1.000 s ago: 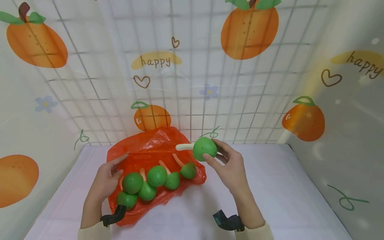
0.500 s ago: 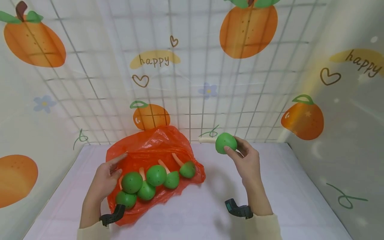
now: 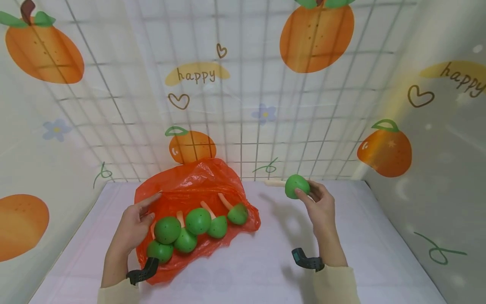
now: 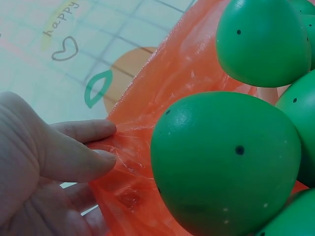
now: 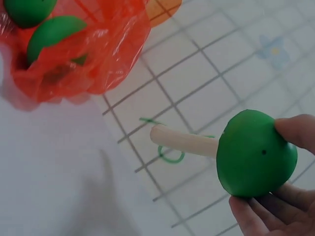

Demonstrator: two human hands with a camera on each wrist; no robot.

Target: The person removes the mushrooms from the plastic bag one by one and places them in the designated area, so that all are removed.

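Note:
In the head view my right hand [image 3: 322,209] holds a green toy mushroom [image 3: 296,186] by its black-dotted cap, above the right part of the table. Its pale stem [image 5: 184,141] points left, with thumb and fingers round the cap in the right wrist view. My left hand [image 3: 133,227] pinches the left edge of a red plastic bag [image 3: 201,175]; thumb and forefinger meet on the film in the left wrist view. Several more green toy mushrooms [image 3: 198,221] lie in the bag's open mouth, caps toward me and stems pointing inward. One large cap [image 4: 226,162] sits close beside the left hand.
A white table [image 3: 243,270] carries the bag on its left half. Behind stands a white sheet [image 3: 243,97] printed with oranges and the word happy, over a wire grid. Patterned side sheets [image 3: 448,177] border the table. Black straps with cameras [image 3: 306,261] sit on both wrists.
My right hand has carried the toy mushroom to the right, away from above the red bag, and slowed. The left hand, the bag and the mushrooms in it have stayed in place.

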